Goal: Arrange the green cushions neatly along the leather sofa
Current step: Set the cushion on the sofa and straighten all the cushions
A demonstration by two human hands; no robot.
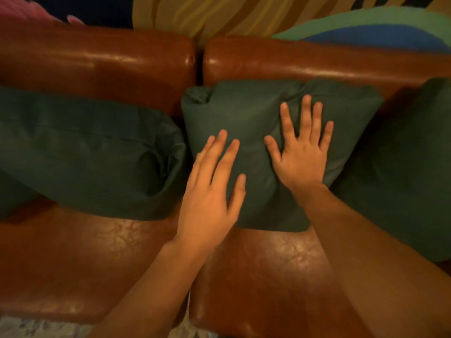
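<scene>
Leather, reddish-brown and glossy, fills most of my view: the sofa (97, 59) runs edge to edge, two back cushions meeting at a seam near the middle and two seat cushions below with worn, crazed patches. Along its back rest three green cushions. The left cushion (85, 152) is the broadest, slumped and tilted so its right end sags down toward the seat. The right cushion (402, 167) leans against the back and is cut off by the edge of the frame. Between them sits the middle cushion (244, 113), propped on the seat against the right-hand back section, its upper left corner folded in on itself and creases running across its top. Both my hands lie flat on its face, fingers straight and spread, gripping nothing: the right hand (301, 154) higher up near the centre, the left hand (210, 191) lower at the bottom left edge. I judge I am smoothing or seating this cushion. The risk from here is in pressing unevenly: with the left hand low and at the edge, a hard push could slide the base forward on the slick leather and tip the cushion off the back. Patting may also leave that folded corner tucked, so the row reads untidy. The left cushion is touching or nearly touching the middle one, and shifting sideways could drag it further askew.
</scene>
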